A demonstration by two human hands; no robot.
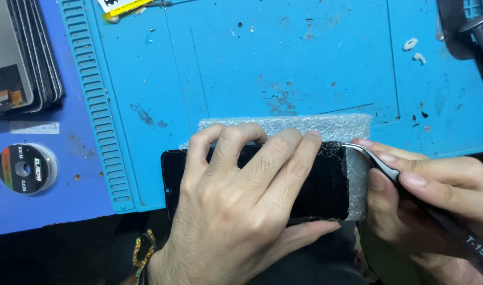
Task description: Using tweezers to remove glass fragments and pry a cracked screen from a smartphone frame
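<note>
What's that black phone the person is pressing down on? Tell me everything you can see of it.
The phone is a flat black slab with a glossy glass face, lying crosswise on a sheet of bubble wrap at the near edge of the blue work mat. Its glass is cracked in a web near the right end. The left hand lies spread over it, fingers curled past the far edge. The right hand holds curved tweezers with the tip at the upper right corner.
</note>
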